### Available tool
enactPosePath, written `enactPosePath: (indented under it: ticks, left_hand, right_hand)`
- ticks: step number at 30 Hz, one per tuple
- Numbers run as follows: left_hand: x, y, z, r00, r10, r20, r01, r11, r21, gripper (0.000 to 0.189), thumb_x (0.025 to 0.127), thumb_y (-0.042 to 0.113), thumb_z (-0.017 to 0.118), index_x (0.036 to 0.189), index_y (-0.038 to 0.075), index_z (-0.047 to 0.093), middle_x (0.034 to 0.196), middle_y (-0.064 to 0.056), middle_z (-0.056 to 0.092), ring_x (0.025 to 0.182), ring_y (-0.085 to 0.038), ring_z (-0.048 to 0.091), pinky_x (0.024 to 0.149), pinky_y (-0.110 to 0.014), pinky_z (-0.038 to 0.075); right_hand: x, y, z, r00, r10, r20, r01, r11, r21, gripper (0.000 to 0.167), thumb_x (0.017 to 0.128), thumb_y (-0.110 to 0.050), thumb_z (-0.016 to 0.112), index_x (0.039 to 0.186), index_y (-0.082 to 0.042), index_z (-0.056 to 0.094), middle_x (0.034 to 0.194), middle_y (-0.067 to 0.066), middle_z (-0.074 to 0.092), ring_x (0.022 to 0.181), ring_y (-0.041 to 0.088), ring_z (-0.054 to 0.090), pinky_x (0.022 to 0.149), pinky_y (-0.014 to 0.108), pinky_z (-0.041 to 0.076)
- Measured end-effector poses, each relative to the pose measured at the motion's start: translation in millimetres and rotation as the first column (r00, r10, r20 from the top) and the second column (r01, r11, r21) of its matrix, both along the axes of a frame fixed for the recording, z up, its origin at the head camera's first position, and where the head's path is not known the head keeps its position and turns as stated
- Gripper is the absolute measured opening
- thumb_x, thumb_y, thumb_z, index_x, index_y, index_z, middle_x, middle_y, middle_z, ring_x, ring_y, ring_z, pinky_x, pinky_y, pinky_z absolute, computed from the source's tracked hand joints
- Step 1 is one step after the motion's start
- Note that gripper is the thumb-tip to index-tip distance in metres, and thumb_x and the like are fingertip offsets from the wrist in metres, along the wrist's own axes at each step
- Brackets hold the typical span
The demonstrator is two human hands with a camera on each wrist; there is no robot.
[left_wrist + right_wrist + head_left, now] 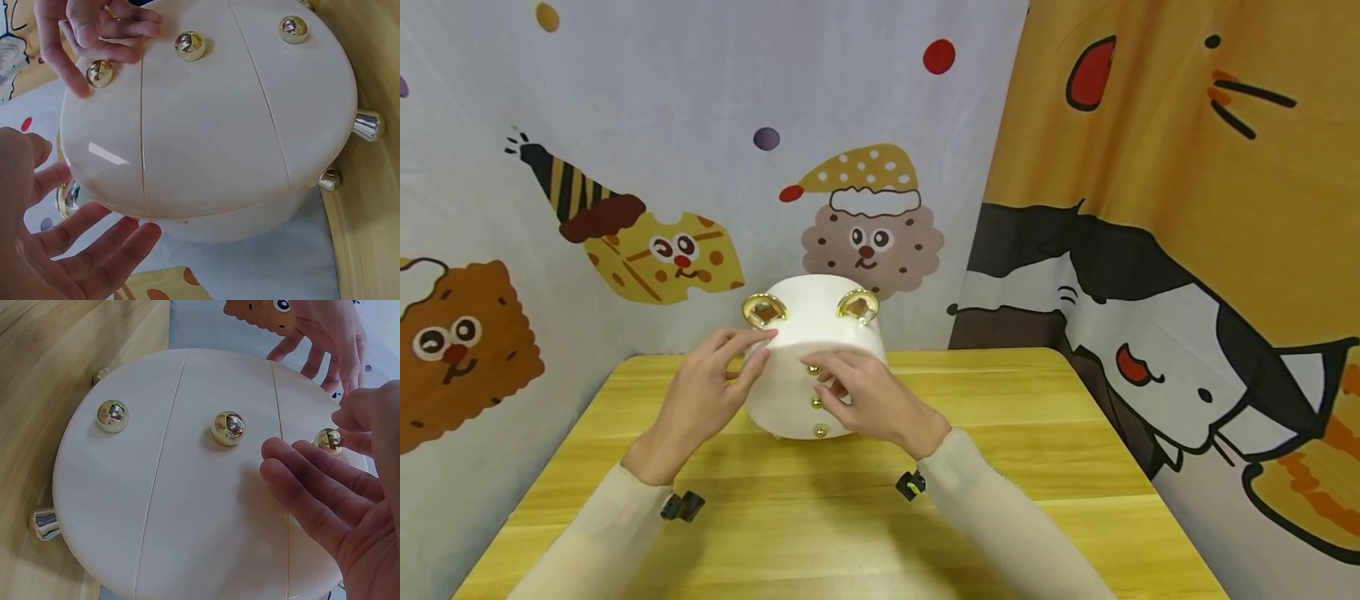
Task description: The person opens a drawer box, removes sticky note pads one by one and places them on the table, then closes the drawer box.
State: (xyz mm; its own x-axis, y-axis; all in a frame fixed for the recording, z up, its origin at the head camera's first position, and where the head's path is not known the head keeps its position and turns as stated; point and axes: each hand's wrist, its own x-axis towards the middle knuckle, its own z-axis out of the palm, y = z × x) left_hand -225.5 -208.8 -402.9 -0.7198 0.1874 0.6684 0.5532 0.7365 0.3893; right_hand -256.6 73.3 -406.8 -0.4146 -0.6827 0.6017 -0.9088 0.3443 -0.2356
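A white rounded box (811,340) with two gold ears stands on the table. Two seams (142,125) divide its front into three panels, each with a round gold knob (229,429). My left hand (703,387) is at the box's upper left side, fingers (128,245) spread along the front's edge and thumb apart from them. My right hand (876,398) is before the upper front, its index finger beside the top knob (328,442) and the other fingers loosely bent over the panels. Whether the index finger touches that knob, I cannot tell.
Short gold feet (45,524) hold the box above the wooden table (1000,467). Close behind the table hangs a printed curtain (685,125) with cartoon faces, and another orange one (1150,167) rises on the right.
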Motion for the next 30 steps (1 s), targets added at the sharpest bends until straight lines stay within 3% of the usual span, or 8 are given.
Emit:
enactPosePath:
  ticks: [16, 30]
  left_hand:
    - [-3.6, 3.0, 8.1, 0.999, 0.031, -0.039, -0.031, 1.0, 0.001, 0.025, 0.115, 0.017, 0.078, 0.138, 0.017, 0.087, 0.119, -0.015, 0.081, 0.099, -0.034, 0.08, 0.07, -0.049, 0.075]
    - [-5.1, 3.3, 10.4, 0.997, 0.06, -0.045, -0.061, 0.998, -0.012, 0.024, 0.112, 0.017, 0.082, 0.135, 0.019, 0.089, 0.112, -0.012, 0.082, 0.088, -0.027, 0.075, 0.064, -0.037, 0.065]
  right_hand:
    - [-2.8, -7.2, -1.3, 0.995, -0.051, -0.084, 0.049, 0.999, -0.018, 0.031, 0.107, 0.0, 0.08, 0.138, -0.002, 0.077, 0.118, 0.011, 0.086, 0.096, 0.015, 0.084, 0.088, 0.014, 0.068]
    - [-3.2, -14.0, -3.8, 0.964, -0.124, -0.234, 0.117, 0.992, -0.045, 0.023, 0.103, 0.0, 0.086, 0.125, -0.004, 0.078, 0.1, 0.004, 0.082, 0.089, 0.011, 0.077, 0.082, 0.015, 0.066]
